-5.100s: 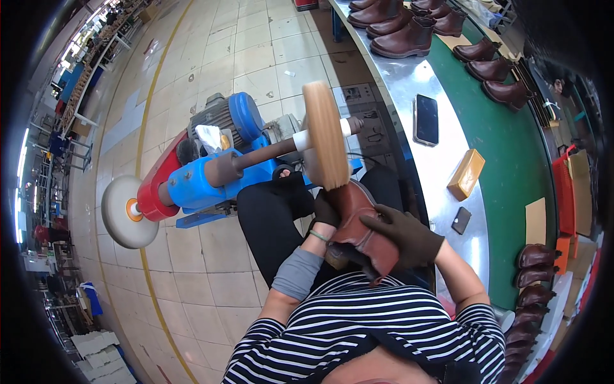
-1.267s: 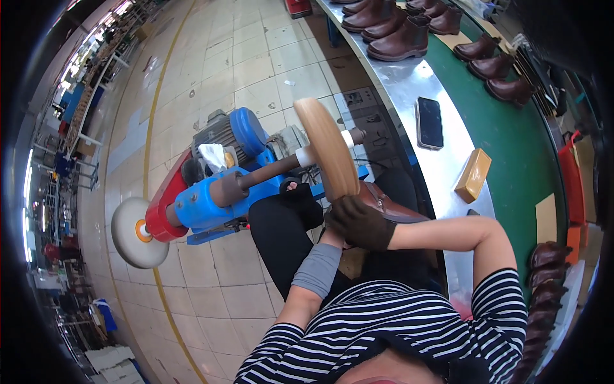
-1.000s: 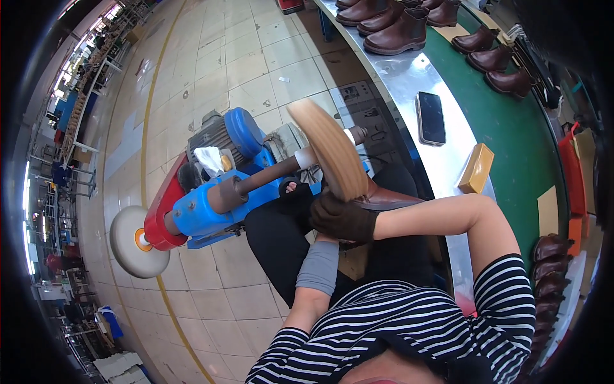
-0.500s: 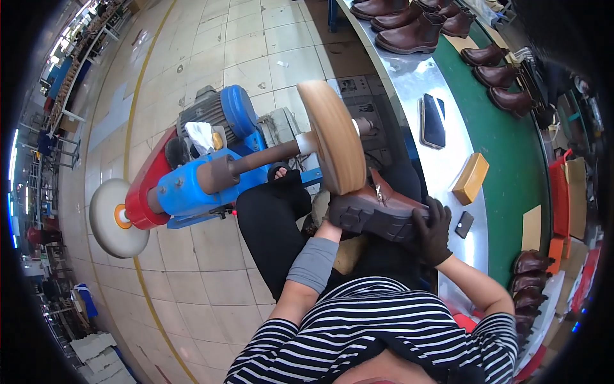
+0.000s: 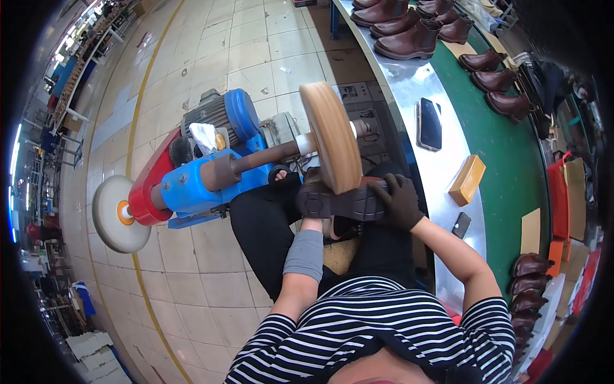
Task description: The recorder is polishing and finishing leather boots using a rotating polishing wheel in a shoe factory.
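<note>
A brown leather boot (image 5: 355,206) lies crosswise in front of me, its dark treaded sole facing me. Above it, the brown buffing wheel (image 5: 332,137) on the machine's shaft meets the upper edge. My right hand (image 5: 400,203), in a dark glove, grips the right end of the boot with its fingers over the sole. My left wrist (image 5: 311,224) comes up to the heel end, and that hand is mostly hidden behind the boot, holding it. The wheel's face looks streaked, as if turning.
A blue and red polishing machine (image 5: 185,182) stands to the left with a white wheel (image 5: 114,213) at its far end. On the metal bench edge (image 5: 409,77) at right are a phone (image 5: 430,125), a yellow block (image 5: 467,180) and a small dark piece (image 5: 462,225). Several boots (image 5: 407,41) stand beyond.
The boot has moved left and turned, so its sole lies more level beneath the wheel. Both hands have shifted left with it.
</note>
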A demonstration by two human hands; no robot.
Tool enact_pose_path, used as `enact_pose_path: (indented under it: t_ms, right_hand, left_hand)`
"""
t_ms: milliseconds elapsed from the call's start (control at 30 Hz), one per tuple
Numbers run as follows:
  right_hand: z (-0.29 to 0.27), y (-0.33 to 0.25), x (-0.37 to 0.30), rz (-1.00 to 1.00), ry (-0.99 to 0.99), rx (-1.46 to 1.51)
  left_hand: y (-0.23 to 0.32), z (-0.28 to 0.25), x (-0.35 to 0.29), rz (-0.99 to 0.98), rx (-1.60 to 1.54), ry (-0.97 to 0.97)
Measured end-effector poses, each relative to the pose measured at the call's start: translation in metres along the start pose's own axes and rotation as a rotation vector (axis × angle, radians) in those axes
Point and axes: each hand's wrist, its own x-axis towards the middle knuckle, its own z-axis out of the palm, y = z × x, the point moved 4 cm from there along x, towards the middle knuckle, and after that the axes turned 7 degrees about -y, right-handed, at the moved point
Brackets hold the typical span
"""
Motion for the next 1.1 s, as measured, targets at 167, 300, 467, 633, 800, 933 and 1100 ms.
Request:
enact_pose_path:
  t_ms: [167, 300, 467, 633, 800, 933, 1100]
  right_hand:
    - [-0.004, -0.001, -0.016, -0.028, 0.103, 0.029]
    - [-0.007, -0.002, -0.076, 0.127, 0.196, 0.064]
    - [-0.006, -0.011, -0.12, 0.252, 0.328, 0.043]
    - [-0.027, -0.001, -0.078, 0.075, 0.32, 0.055]
    - [-0.05, 0.009, -0.01, -0.149, 0.045, -0.012]
    - [-0.073, 0.008, -0.009, -0.247, 0.029, 0.094]
    - [-0.107, 0.026, -0.083, -0.088, 0.222, 0.353]
  left_hand:
    - [-0.001, 0.0, -0.002, 0.017, 0.037, -0.145]
    - [-0.046, -0.013, -0.011, -0.161, -0.053, -0.062]
    - [-0.084, -0.016, -0.034, -0.37, -0.018, 0.193]
    - [-0.022, 0.048, -0.043, -0.006, 1.046, 0.002]
    - [0.028, 0.106, -0.064, 0.229, 1.835, 0.174]
    - [0.029, 0.136, -0.068, 0.225, 2.128, -0.018]
    - [0.031, 0.21, -0.076, 0.121, 2.493, -0.232]
